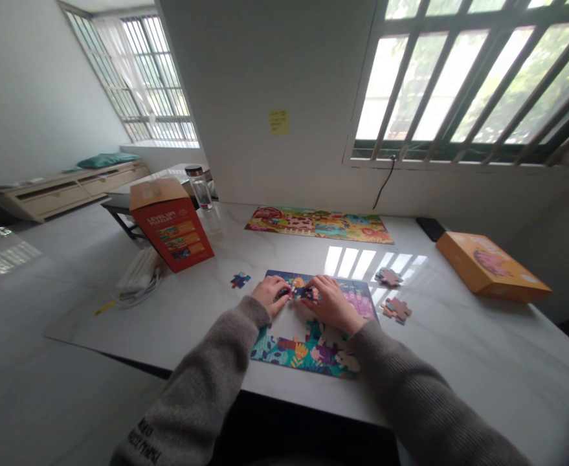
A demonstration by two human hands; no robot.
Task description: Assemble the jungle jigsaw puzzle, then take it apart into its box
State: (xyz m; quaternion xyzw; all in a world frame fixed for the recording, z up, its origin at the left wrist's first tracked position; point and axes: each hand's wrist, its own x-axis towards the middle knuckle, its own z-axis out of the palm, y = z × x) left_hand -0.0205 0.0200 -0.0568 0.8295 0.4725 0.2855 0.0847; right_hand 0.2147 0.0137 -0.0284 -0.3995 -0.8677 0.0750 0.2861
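Note:
A partly assembled jigsaw puzzle (284, 353) lies flat on the table, its colourful pieces framing a bare patch in the middle and left. Over its upper part, my left hand (270, 294) curls its fingers and thumb at the edge of a dark blue puzzle piece (301, 292). From the other side my right hand (333, 304) pinches toward the same piece, fingers bent. The fingertips partly cover it, so its exact fit with the surrounding pieces is hidden. Loose puzzle pieces (240, 279) rest left of the puzzle. Two small stacks of pieces (388, 277) sit to its right.
A finished long puzzle (318, 224) lies near the wall. A red puzzle box (175, 226) stands at the left, beside a glass bottle (200, 188) and a white power strip with a cable (138, 272). An orange box (492, 266) and a black phone (430, 228) are at right.

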